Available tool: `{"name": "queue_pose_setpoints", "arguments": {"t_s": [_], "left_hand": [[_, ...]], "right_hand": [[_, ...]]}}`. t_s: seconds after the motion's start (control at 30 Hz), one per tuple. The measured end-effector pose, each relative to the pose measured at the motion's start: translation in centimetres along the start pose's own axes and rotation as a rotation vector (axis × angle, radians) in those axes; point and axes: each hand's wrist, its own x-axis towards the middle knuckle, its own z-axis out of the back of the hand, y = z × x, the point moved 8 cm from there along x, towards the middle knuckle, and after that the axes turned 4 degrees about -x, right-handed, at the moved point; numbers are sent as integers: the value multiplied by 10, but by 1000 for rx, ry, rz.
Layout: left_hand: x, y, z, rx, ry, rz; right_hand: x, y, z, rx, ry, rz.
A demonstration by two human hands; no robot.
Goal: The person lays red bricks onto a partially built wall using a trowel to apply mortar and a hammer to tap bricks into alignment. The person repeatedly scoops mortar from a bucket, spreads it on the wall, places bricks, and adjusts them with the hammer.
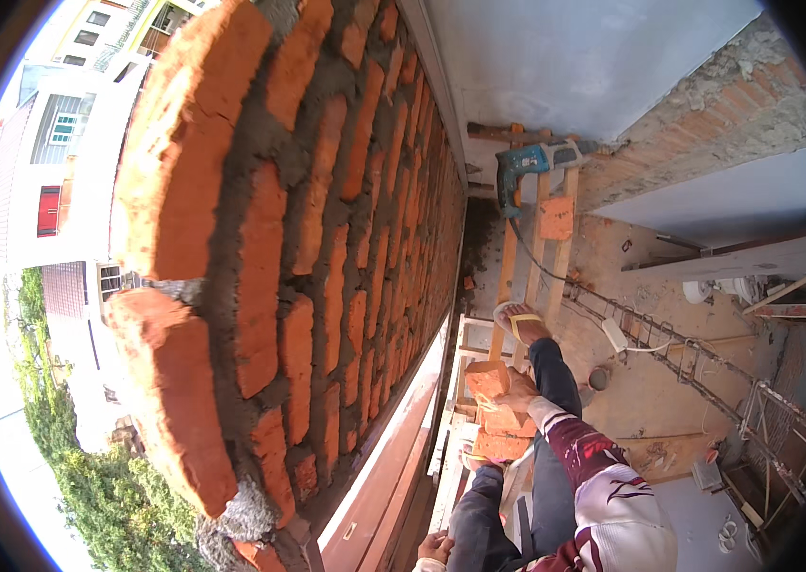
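Note:
Low between my feet, an orange brick is gripped by my right hand, with the thumb and fingers bent over its side. Several more orange bricks are piled right beside it on the wooden boards. My left hand is near the lower edge, close to my left knee. Its fingers are curled closed, and what they hold, if anything, cannot be made out. One foot in a sandal stands beyond the pile; the other is beside it.
To the left rises a brick wall with grey mortar joints. Ahead, a blue power tool and a loose brick rest on wooden planks. A steel bar frame, a cable and a bucket lie below right.

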Motion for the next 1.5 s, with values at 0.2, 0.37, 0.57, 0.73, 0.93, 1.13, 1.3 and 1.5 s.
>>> {"name": "queue_pose_setpoints", "arguments": {"t_s": [0.2,0.37,0.57,0.73,0.93,1.13,1.3,1.5], "left_hand": [[-91,-242,-92,-234,193,-367],[-210,-409,-169,-511,757,-717],[-279,-522,-188,-725,606,-719],[-318,-628,-187,-766,936,-838],[-321,-686,-167,-702,417,-763],[-352,-726,-163,-566,332,-702],[-308,-608,-146,-402,397,-670],[-184,-374,-96,-380,127,-319]], "right_hand": [[-175,137,192,957,354,442],[-286,207,290,1345,314,700],[-310,264,378,1363,122,778],[-314,294,445,1219,-1,828],[-275,331,476,1259,18,655],[-230,381,541,1108,91,687],[-180,440,573,1080,135,747],[-139,498,593,1068,25,742]]}}
